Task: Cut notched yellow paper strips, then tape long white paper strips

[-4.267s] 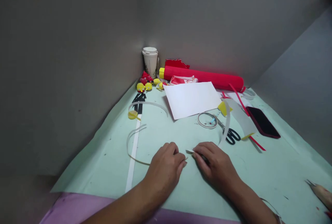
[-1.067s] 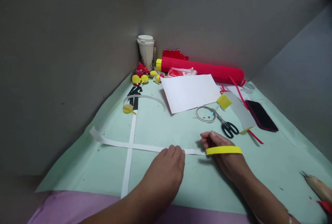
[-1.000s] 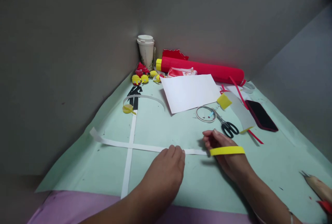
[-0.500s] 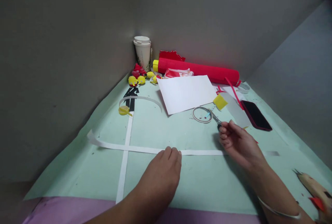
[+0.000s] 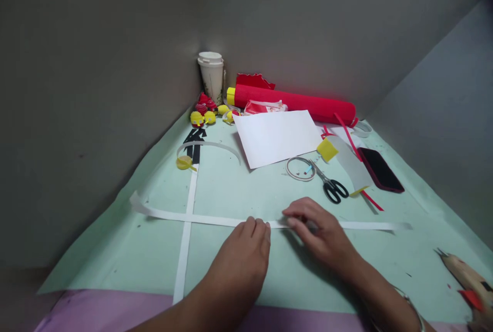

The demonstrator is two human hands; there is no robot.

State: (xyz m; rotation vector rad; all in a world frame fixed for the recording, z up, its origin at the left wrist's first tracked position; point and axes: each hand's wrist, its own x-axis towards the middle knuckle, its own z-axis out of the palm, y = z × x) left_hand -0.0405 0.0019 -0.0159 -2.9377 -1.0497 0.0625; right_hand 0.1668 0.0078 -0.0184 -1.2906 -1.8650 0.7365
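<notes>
A long white paper strip (image 5: 365,226) runs left to right across the pale green sheet, its left end curled up. It crosses a second white strip (image 5: 181,265) that runs toward the near edge. My left hand (image 5: 244,252) is closed on the long strip near its middle, fingertips pressed together; its thumb is hidden. Just to the right, my right hand (image 5: 321,229) hovers over the same strip, with thumb and forefinger apart and nothing visible between them. Black-handled scissors (image 5: 334,189) lie beyond it, their tips by a narrow tape ring (image 5: 300,169).
White paper (image 5: 277,139) lies before a red corrugated roll (image 5: 296,103). A lidded cup (image 5: 211,78) stands at the back left, with small yellow and red paper pieces (image 5: 203,116) near it. A phone (image 5: 380,169) lies right; a pointed tan tool (image 5: 464,275) is at near right.
My right hand has let go of the scissors, which now lie on the sheet, and has moved left and nearer, over the long strip. My left hand has stayed in place.
</notes>
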